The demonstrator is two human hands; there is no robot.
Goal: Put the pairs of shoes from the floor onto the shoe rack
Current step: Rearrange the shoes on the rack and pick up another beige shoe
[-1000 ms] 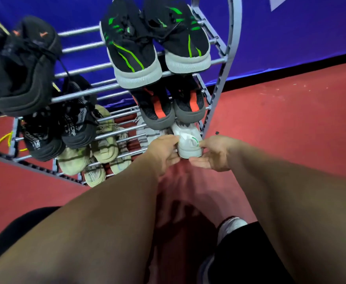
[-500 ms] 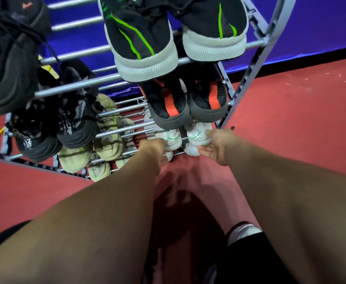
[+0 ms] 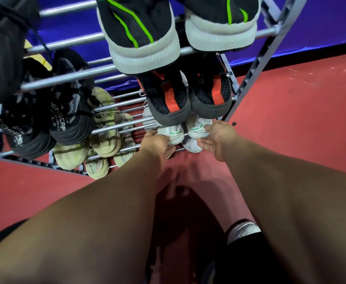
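Note:
A pair of white shoes with green trim rests on a low tier of the grey metal shoe rack, heels towards me. My left hand curls around the heel of the left white shoe. At the heel of the right white shoe, my right hand has its fingers on top and its thumb below. Both shoes sit just under a black pair with red stripes. Another white shoe lies on the tier beneath.
Black shoes with green lines fill the top tier, black lettered shoes the left side, and beige shoes the lower tiers. The rack's right post stands by my right hand. Red floor and a blue wall surround it.
Both hands have slid the white pair further in onto the low tier, under the black and red pair. My view has come closer to the rack.

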